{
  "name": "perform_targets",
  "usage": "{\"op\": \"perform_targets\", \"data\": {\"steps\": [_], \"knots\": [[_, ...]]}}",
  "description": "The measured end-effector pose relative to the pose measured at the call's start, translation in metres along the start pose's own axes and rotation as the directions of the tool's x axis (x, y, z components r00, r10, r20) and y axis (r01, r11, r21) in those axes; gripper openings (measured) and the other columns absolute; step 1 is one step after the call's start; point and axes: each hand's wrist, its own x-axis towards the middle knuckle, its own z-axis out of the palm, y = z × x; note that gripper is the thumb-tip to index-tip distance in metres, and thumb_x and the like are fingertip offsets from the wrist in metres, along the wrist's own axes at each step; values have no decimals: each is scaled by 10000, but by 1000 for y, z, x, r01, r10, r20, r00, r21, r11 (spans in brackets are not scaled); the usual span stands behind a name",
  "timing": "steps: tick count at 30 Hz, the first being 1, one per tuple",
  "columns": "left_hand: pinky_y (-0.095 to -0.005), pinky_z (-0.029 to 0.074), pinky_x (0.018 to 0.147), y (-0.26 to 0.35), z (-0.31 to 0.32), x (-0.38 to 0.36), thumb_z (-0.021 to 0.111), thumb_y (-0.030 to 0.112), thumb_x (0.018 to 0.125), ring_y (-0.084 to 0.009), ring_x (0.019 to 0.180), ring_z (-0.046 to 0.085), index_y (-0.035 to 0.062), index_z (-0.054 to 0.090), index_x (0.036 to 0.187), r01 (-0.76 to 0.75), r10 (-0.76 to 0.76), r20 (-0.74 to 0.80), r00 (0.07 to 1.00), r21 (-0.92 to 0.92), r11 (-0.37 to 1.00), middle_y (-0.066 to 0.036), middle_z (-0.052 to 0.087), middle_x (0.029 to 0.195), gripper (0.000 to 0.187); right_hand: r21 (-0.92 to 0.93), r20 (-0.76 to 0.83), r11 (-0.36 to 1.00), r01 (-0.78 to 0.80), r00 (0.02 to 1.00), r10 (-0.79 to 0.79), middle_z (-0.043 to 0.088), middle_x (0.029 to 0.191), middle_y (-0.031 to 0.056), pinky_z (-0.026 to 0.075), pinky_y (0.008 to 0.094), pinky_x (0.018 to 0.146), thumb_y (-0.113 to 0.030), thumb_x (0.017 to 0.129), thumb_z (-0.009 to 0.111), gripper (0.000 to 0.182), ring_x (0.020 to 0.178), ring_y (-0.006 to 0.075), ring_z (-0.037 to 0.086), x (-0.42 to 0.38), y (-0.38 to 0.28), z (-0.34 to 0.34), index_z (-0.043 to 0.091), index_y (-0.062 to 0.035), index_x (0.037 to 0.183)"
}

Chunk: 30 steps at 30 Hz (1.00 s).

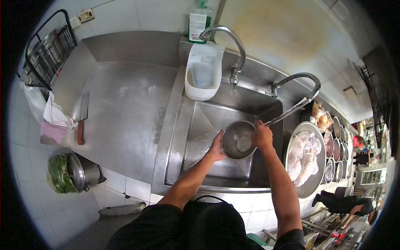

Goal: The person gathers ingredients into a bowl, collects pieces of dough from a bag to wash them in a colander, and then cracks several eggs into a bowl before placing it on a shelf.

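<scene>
A round metal bowl [238, 141] with a shiny, wet-looking inside is held over the sink [208, 121]. My left hand [216, 146] grips its left side, thumb near the rim. On the opposite side, my right hand [262, 135] is closed at the rim, its fingers partly hidden. A slanting stream, apparently water, runs from the right-hand faucet [300, 77] toward my right hand. The left faucet [235, 46] curves over the back of the sink. A white plastic container [203, 89] stands at the sink's back left corner.
On the left steel counter [125, 108] lie a cleaver [81, 121] and cloths [56, 118]. A green soap bottle [198, 27] stands behind. To the right, a large perforated tray [318, 177] holds pale poultry [306, 154], beside several metal bowls. A person [346, 204] is at far right.
</scene>
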Motion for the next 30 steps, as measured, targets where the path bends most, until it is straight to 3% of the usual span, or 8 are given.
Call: {"op": "perform_targets", "data": {"steps": [2,10,14,18,21,25,28,30], "knots": [[-494,329,1066,6,0,-3,375,666,887,-311,1252,454,92,482,1322,32,-23,114,993,-82,996,-126,504,1344,728,57,-53,997,56,997,-53,609,930,261,506,522,741,-56,767,560,239,860,453,615,2,4,6,483,-32,992],[-494,378,1024,14,27,9,522,522,875,-309,1194,499,65,492,1290,-137,137,54,989,-13,990,-154,538,1277,617,73,-276,992,103,958,-79,586,926,207,474,521,722,-52,744,585,223,841,441,591,-21,-14,-30,472,-32,935],[-524,461,923,7,29,48,592,343,830,-333,1116,536,58,479,1236,-47,72,-152,986,162,986,-159,555,1186,508,-176,-567,949,260,761,-314,528,884,140,475,467,685,-30,698,601,215,815,356,556,-41,-9,-69,490,-50,881],[-619,471,848,-7,20,64,540,263,799,-411,1055,540,54,359,1274,-49,143,-180,973,445,894,-225,444,1244,550,-146,-576,974,172,786,-225,522,903,141,478,485,646,3,734,565,163,754,376,582,-50,-5,-99,495,-53,870],[-628,441,931,-8,11,32,512,212,832,-440,1146,484,32,332,1301,35,63,-248,967,373,927,-250,408,1271,534,-116,-601,987,110,784,-158,523,904,142,485,493,611,9,750,553,153,715,390,594,-56,0,-97,493,-59,873],[-629,468,888,-15,-30,19,494,176,841,-427,1122,509,26,358,1253,144,-58,-318,946,253,957,-247,445,1242,459,-101,-562,995,27,823,-80,521,901,136,502,477,589,6,741,570,192,696,385,604,-64,12,-86,493,-75,897],[-578,477,861,-24,-47,44,503,201,831,-406,1042,575,-6,426,1232,132,108,-368,924,569,812,-246,512,1218,457,-123,-434,984,130,885,-171,537,908,129,501,473,598,19,694,566,201,713,386,599,-78,-10,-85,501,-65,865],[-530,457,890,-25,-40,60,526,245,821,-392,1035,580,11,479,1222,141,296,-242,924,935,324,-223,551,1196,467,-136,-373,960,245,885,-279,549,916,122,501,468,599,29,663,563,204,711,385,598,-92,-31,-90,507,-59,839]]}}
